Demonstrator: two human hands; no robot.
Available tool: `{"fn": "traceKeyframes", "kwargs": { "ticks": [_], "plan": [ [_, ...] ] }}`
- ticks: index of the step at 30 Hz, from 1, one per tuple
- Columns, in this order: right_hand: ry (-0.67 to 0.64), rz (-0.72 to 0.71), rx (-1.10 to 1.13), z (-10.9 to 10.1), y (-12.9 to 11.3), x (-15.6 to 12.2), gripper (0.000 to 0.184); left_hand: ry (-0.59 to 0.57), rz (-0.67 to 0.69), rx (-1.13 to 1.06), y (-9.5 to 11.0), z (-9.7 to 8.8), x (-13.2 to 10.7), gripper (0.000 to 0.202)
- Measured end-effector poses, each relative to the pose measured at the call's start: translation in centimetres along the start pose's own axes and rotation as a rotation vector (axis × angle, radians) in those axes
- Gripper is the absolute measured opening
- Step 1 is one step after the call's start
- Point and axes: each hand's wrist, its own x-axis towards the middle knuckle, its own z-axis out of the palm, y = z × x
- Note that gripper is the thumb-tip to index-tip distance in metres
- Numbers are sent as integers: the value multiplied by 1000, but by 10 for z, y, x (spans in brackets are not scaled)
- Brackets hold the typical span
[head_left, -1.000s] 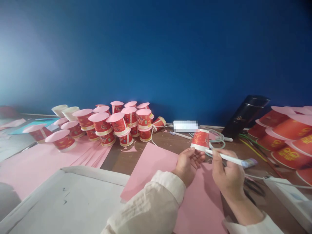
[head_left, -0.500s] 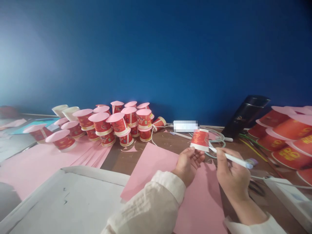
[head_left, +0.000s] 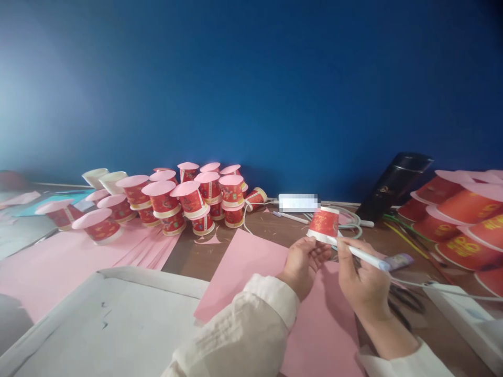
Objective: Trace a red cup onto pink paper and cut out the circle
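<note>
Pen at cup rim, both hands busy above the middle of the desk.
L hand (head_left: 302, 264) grips the upside-down red cup (head_left: 323, 222) by its rim, off the desk; R hand (head_left: 365, 283) is clamped on a white pen (head_left: 365, 255), tip at the white band (contact hard to tell), hands apart. Prob. best done w/ light pressure, R wrist steady, L fingers turning the cup & clear of the tip. Brown desk (head_left: 196, 264) has a pink sheet (head_left: 243, 272) below the hands, paper scraps (head_left: 212, 240) twd the far edge, cups w/ pink discs (head_left: 162, 198) twd far L corner, more red cups (head_left: 467, 238) along R side, black bottle (head_left: 393, 183) nr far edge, white tray (head_left: 149, 324) nr L. Plain blue wall (head_left: 251, 94) behind.
</note>
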Motion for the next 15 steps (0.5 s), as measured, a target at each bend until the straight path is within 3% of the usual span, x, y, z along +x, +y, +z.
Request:
{"fn": "traceKeyframes", "kwargs": {
  "ticks": [15],
  "plan": [
    [-9, 7, -20, 2, 0, -3, 18, -46, 98, 114, -6, -1, 0, 36]
  ]
}}
